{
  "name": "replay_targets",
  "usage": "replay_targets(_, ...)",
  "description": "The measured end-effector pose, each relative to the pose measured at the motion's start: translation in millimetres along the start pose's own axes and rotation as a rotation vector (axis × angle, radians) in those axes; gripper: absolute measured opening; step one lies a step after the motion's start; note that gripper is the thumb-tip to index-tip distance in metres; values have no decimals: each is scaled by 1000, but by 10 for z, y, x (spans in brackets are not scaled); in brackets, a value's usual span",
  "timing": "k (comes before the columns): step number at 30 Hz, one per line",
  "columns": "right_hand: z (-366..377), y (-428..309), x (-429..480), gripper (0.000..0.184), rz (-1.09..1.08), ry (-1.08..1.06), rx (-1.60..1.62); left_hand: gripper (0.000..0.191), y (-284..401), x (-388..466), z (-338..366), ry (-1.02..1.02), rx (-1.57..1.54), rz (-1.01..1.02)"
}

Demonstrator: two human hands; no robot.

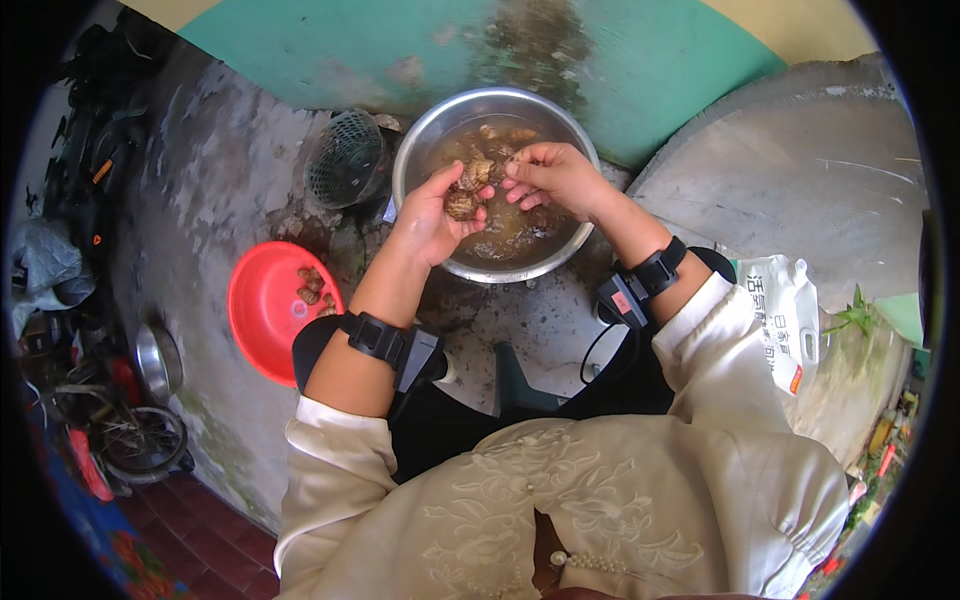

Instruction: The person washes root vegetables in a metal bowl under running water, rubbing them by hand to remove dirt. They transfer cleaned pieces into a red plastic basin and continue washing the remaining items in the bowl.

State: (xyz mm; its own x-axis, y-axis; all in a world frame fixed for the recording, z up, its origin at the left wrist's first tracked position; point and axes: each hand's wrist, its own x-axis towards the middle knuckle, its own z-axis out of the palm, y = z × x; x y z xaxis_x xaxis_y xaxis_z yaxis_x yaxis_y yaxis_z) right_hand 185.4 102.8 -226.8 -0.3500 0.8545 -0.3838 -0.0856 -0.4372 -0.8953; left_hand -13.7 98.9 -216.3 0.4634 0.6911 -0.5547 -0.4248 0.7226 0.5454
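Observation:
Over a round metal basin [496,279] of murky water, my left hand [433,219] holds two brown ridged sea snail shells [463,204], one above the other between thumb and fingers. My right hand [546,176] is just to the right of them, thumb and index finger pinched together near the upper shell. Whether a small thing is between those fingertips, I cannot tell. More shells [517,136] lie in the water behind my hands. Left of my left forearm, a red plastic basin [259,315] holds several small brown shells [310,285] at its right side.
A green mesh plastic basket [346,161] stands left of the metal basin, against the wall side. A green and cream wall [337,52] rises behind. At the right are a printed white plastic bag [787,315] and a large grey slab [787,165]. A metal bowl [159,362] is far left.

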Motion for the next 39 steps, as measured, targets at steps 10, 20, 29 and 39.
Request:
replay_targets(10,47,89,172,22,25,-58,-23,24,-98,195,-99,-27,180,112)
replay_targets(20,101,124,191,23,20,0,-196,31,-113,237,-216,68,107,-27)
replay_targets(29,133,239,268,24,-90,-74,-227,31,-113,250,-247,71,286,81)
replay_targets(39,97,674,415,9,218,22,-695,35,-28,246,-491,58,-173,-190)
